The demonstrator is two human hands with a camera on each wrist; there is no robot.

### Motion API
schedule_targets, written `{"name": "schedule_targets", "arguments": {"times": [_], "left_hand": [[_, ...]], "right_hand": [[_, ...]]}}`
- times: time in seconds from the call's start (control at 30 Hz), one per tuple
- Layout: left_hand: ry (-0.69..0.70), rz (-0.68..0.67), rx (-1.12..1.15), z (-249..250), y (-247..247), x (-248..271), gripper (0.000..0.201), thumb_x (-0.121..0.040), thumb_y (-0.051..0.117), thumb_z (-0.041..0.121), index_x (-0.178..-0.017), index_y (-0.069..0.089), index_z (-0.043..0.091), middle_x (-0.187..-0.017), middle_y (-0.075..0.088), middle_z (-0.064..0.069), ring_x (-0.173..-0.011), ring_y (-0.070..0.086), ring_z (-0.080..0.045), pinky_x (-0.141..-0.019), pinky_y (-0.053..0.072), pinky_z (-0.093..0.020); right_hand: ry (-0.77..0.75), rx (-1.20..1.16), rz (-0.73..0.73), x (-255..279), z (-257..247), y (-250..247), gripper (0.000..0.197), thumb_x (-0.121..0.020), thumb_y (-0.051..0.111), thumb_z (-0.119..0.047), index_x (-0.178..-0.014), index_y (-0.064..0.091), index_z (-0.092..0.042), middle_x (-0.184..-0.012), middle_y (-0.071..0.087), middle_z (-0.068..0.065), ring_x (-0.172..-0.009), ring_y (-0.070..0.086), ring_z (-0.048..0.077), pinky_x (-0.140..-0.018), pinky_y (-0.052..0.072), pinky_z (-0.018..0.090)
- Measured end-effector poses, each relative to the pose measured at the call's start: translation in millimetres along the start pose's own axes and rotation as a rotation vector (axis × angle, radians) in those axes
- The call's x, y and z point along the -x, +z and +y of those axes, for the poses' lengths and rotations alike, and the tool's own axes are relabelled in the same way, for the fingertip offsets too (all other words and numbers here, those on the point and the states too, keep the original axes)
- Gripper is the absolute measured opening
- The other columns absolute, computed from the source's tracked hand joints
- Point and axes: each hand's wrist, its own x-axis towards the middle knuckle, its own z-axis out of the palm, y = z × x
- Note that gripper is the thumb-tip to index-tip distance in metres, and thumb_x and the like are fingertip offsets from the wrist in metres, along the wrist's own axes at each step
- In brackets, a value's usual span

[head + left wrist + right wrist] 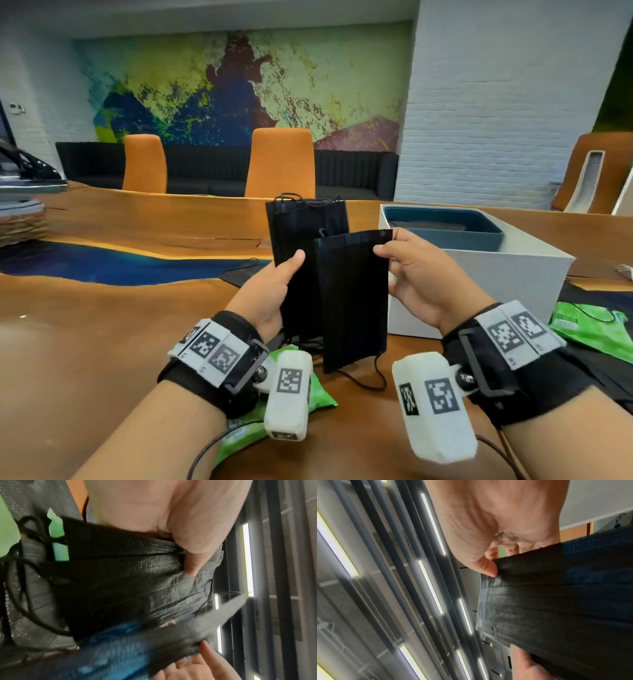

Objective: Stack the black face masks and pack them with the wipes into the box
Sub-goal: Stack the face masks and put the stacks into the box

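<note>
My left hand point(274, 291) grips a stack of black face masks point(301, 240) upright above the table, thumb on its front; the same stack point(137, 574) fills the left wrist view. My right hand point(411, 274) pinches a single black mask point(352, 301) by its right edge, overlapping the stack's right side; that mask point(556, 595) shows under the thumb in the right wrist view. A white box point(486, 284) with a teal inner tray point(445, 236) stands open to the right. One green wipes pack point(298, 394) lies below my left wrist, another wipes pack point(589, 325) right of the box.
The wooden table point(102, 325) has a blue resin strip point(102, 263) across it. More black masks point(243, 274) lie flat behind my left hand and at the right edge. Orange chairs point(281, 164) stand beyond the table. A pile of items point(20, 205) sits far left.
</note>
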Motion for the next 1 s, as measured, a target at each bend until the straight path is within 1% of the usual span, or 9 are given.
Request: {"name": "schedule_targets", "arguments": {"times": [0.1, 0.23, 0.4, 0.47, 0.53, 0.67, 0.73, 0.83, 1.0], "left_hand": [[-0.025, -0.111, -0.054, 3, 7, 5, 0.037, -0.098, 0.041, 0.041, -0.117, 0.066, 0.021, -0.114, 0.070, -0.005, -0.113, 0.062, -0.025, -0.100, 0.043, -0.047], [-0.030, -0.207, -0.129, 4, 11, 8, 0.040, -0.096, 0.040, 0.046, -0.116, 0.066, 0.023, -0.116, 0.069, -0.004, -0.113, 0.062, -0.024, -0.101, 0.042, -0.049], [0.010, -0.289, -0.152, 1, 12, 9, 0.073, -0.067, 0.046, 0.076, -0.122, 0.060, 0.030, -0.120, 0.067, -0.002, -0.115, 0.061, -0.021, -0.097, 0.045, -0.043], [0.042, -0.305, -0.168, 1, 14, 11, 0.069, -0.065, 0.056, 0.067, -0.122, 0.059, 0.029, -0.119, 0.068, 0.000, -0.112, 0.063, -0.018, -0.090, 0.049, -0.039], [0.070, -0.271, -0.161, 1, 15, 10, 0.046, -0.076, 0.064, 0.045, -0.118, 0.060, 0.027, -0.115, 0.069, -0.001, -0.109, 0.064, -0.020, -0.088, 0.050, -0.038], [0.112, -0.204, -0.114, 1, 19, 6, 0.026, -0.092, 0.052, 0.007, -0.111, 0.062, 0.023, -0.108, 0.070, -0.004, -0.103, 0.064, -0.019, -0.087, 0.049, -0.039], [0.096, -0.210, -0.108, 0, 20, 6, 0.029, -0.094, 0.049, 0.005, -0.111, 0.061, 0.025, -0.101, 0.069, 0.000, -0.094, 0.063, -0.014, -0.078, 0.047, -0.035], [0.020, -0.213, -0.105, -3, 21, 6, 0.035, -0.091, 0.054, 0.007, -0.121, 0.055, 0.025, -0.113, 0.064, -0.003, -0.105, 0.058, -0.020, -0.085, 0.045, -0.042], [0.008, -0.194, -0.090, -9, 27, 6, 0.038, -0.089, 0.054, 0.002, -0.122, 0.056, 0.020, -0.113, 0.067, -0.007, -0.108, 0.060, -0.025, -0.085, 0.049, -0.039]], "right_hand": [[0.003, -0.014, 0.035, -2, 7, 5, 0.019, -0.099, 0.040, -0.006, -0.112, 0.052, -0.013, -0.115, 0.064, 0.009, -0.105, 0.060, 0.019, -0.090, 0.048, 0.046], [0.029, -0.145, 0.032, -5, 9, 6, 0.023, -0.100, 0.040, -0.006, -0.118, 0.052, -0.013, -0.112, 0.065, 0.007, -0.104, 0.060, 0.021, -0.086, 0.051, 0.047], [-0.009, -0.151, 0.109, -6, 10, 3, 0.021, -0.097, 0.039, 0.003, -0.109, 0.048, -0.013, -0.105, 0.061, 0.009, -0.094, 0.060, 0.020, -0.081, 0.055, 0.045], [-0.044, -0.146, 0.120, -5, 6, 2, 0.022, -0.097, 0.039, 0.005, -0.104, 0.048, -0.014, -0.100, 0.061, 0.007, -0.090, 0.060, 0.018, -0.082, 0.054, 0.046], [-0.081, -0.116, 0.122, -3, 1, 0, 0.023, -0.096, 0.040, 0.006, -0.098, 0.048, -0.016, -0.099, 0.061, 0.006, -0.091, 0.060, 0.017, -0.083, 0.055, 0.046], [-0.133, -0.029, 0.152, -2, -6, -6, 0.022, -0.096, 0.042, 0.003, -0.098, 0.045, -0.019, -0.100, 0.063, 0.004, -0.094, 0.062, 0.017, -0.078, 0.057, 0.043], [-0.085, -0.032, 0.146, -3, -3, -13, 0.026, -0.096, 0.047, -0.001, -0.112, 0.042, -0.022, -0.112, 0.062, 0.008, -0.101, 0.063, 0.020, -0.083, 0.056, 0.043], [0.054, -0.024, 0.040, -4, 8, -17, 0.046, -0.093, 0.056, -0.015, -0.132, 0.035, -0.025, -0.121, 0.060, 0.008, -0.104, 0.064, 0.019, -0.083, 0.055, 0.038], [0.068, 0.062, -0.024, -4, 24, -5, 0.046, -0.089, 0.059, -0.035, -0.131, 0.045, -0.021, -0.118, 0.065, 0.005, -0.105, 0.065, 0.017, -0.081, 0.054, 0.033]]}}
